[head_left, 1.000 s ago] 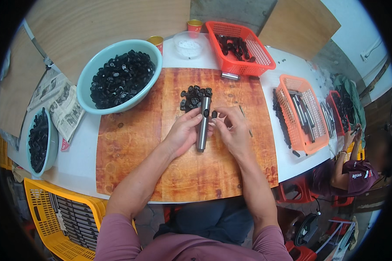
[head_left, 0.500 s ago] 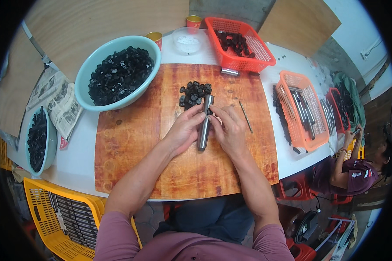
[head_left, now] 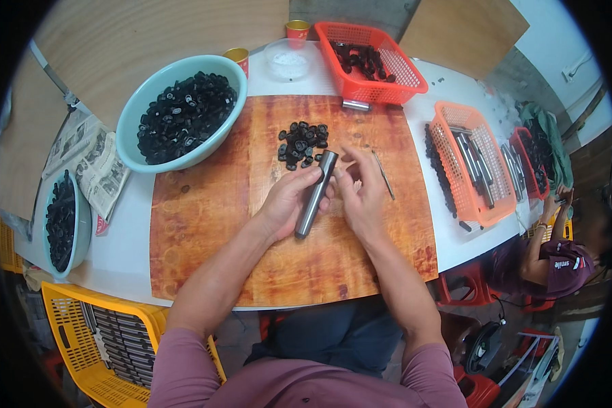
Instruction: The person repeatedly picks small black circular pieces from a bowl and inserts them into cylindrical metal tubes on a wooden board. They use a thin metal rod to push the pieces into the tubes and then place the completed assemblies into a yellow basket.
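Note:
My left hand [head_left: 289,201] is wrapped round a shiny metal tube [head_left: 315,197], its thumb lying along the upper part. The tube tilts, with its dark upper end away from me and to the right. Just right of it is my right hand [head_left: 362,200], fingers apart and nothing visible in them. A thin metal rod [head_left: 383,174] lies on the brown board beyond that hand. Small black plastic parts [head_left: 302,144] form a loose pile on the board past the tube's far end.
A pale green bowl [head_left: 130,146] of black parts stands at the far left, a smaller bowl [head_left: 83,231] nearer. A red basket [head_left: 408,94] and an orange basket [head_left: 452,197] of metal tubes are on the right. A yellow crate [head_left: 68,319] is at lower left; a co-worker [head_left: 557,262] sits at right.
My right hand has come off the tube and its fingers have spread. The tube leans further to the right, now held by the left hand alone.

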A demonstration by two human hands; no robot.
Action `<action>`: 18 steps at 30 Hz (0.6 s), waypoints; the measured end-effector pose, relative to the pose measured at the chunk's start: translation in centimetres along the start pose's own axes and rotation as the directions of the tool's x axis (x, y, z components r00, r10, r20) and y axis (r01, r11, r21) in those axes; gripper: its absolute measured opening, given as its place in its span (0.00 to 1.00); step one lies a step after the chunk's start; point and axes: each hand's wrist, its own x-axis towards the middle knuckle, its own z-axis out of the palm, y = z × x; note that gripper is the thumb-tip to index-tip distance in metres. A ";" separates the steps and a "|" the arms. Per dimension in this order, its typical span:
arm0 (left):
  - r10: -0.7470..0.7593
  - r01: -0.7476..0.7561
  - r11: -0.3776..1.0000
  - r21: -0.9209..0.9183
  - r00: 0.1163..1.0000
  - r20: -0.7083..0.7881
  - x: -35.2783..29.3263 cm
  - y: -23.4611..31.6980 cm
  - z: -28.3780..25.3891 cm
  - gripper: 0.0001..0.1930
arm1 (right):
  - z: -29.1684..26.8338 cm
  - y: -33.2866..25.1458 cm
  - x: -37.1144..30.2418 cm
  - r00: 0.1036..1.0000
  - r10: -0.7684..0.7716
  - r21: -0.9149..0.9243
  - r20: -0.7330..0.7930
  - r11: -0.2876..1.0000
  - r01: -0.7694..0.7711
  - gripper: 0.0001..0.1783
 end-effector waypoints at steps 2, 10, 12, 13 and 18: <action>-0.094 0.094 0.996 0.010 0.996 -0.007 -0.2 -0.3 0.9 0.22 | -0.2 1.1 0.1 0.949 0.312 0.353 0.046 0.884 -0.307 0.18; -0.139 0.139 0.986 0.093 0.990 -0.013 -0.4 -0.6 1.3 0.17 | -0.6 0.8 0.3 0.887 0.409 0.405 0.215 0.789 -0.462 0.20; -0.138 0.138 0.986 0.098 0.990 -0.007 -0.4 -0.5 1.3 0.18 | -0.7 1.1 0.3 0.868 0.428 0.412 0.251 0.764 -0.496 0.20; -0.134 0.134 0.985 0.110 0.991 -0.007 -0.4 -0.5 1.2 0.17 | -0.8 1.2 0.3 0.859 0.437 0.415 0.267 0.752 -0.512 0.20; -0.088 0.090 0.977 0.194 0.996 -0.018 -0.3 -0.7 1.1 0.17 | -1.3 0.4 0.6 0.841 0.466 0.458 0.274 0.706 -0.541 0.21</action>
